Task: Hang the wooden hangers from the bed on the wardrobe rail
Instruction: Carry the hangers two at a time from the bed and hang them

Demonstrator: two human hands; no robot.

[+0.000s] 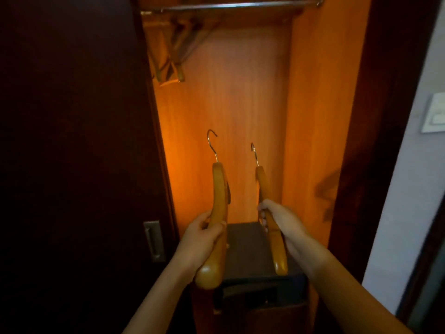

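A person is standing at the open wardrobe, left hand [201, 233] and right hand [280, 219] each gripping a wooden hanger [218, 213] [269, 213], hooks up, far below the rail [236, 5], where a misjudged lift could be missing it.

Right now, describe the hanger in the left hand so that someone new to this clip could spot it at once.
Look into the lit orange wardrobe, below its metal rail. Over a dark box, the left hand grips the left hanger, which looks thicker than the right hanger beside it and has the higher hook.
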